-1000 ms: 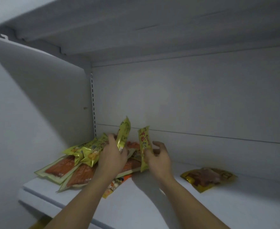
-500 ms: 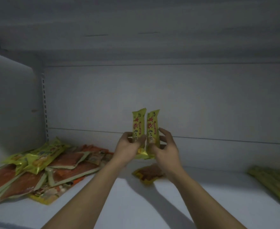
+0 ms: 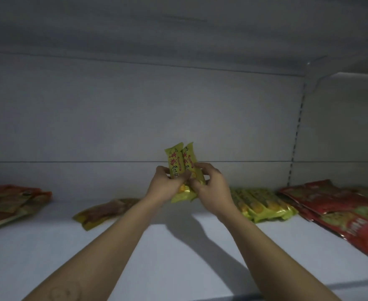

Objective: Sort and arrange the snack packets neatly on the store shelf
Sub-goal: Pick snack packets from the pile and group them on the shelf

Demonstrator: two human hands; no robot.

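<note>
a: where are the packets being sorted right now?

b: the pair of yellow packets (image 3: 182,164) is in the air above the shelf (image 3: 178,257), upright and pressed side by side, printed faces toward the camera. the matching row of yellow packets (image 3: 263,205) lies flat just to the right, with the red packets (image 3: 341,213) beyond it.

a: what makes this step go well?

b: i'd judge the job is to square the two up and add them to that row. line up their top edges while they're in hand. then lay them flat at the left end of the row, turned the same way as the others and touching the neighbour, not overlapping it. the film looks slick, so they could slide apart if the grip loosens early.

a: and the hands?

b: the left hand (image 3: 165,185) has its fingers curled behind the lower half of the pair and its thumb across the front. the right hand (image 3: 213,187) closes in from the other side, fingers wrapped round the right packet's edge. both grip low down, and the packet tops stick out free.

a: anything else about?

b: a brownish packet (image 3: 107,211) lies alone to the left. a mixed pile (image 3: 9,200) sits at the far left edge, unsorted by the look of it.
</note>
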